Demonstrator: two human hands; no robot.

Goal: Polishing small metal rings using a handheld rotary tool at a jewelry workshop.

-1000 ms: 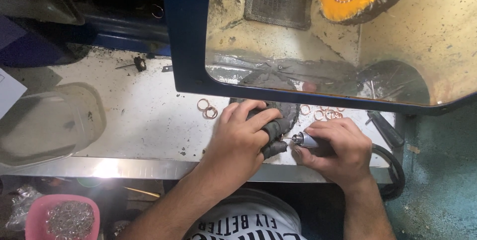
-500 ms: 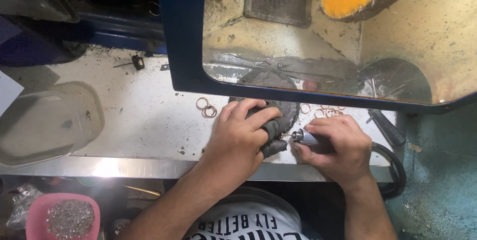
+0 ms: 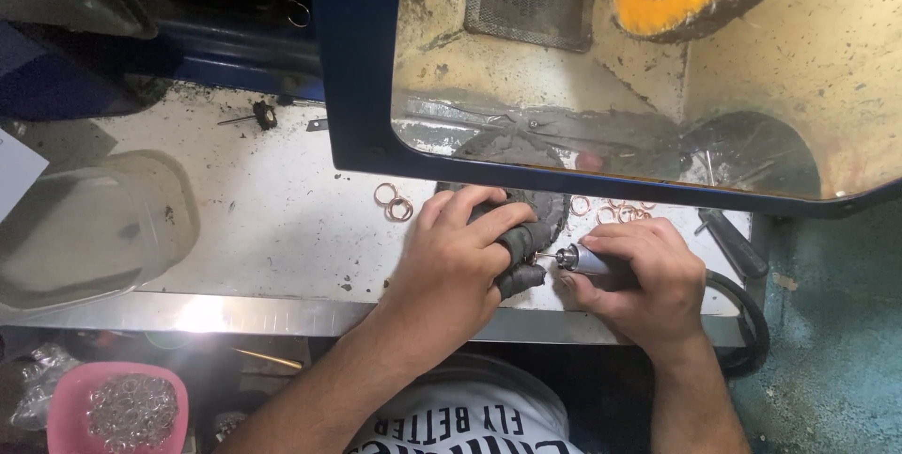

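At the desk's left edge sits a clear plastic tub, and below the front edge a pink bowl of small metal rings. A few copper rings lie loose near the middle. My left hand is at the front edge, its dark-taped fingers clenched on something too small to tell. My right hand grips a rotary handpiece, tip touching those fingers.
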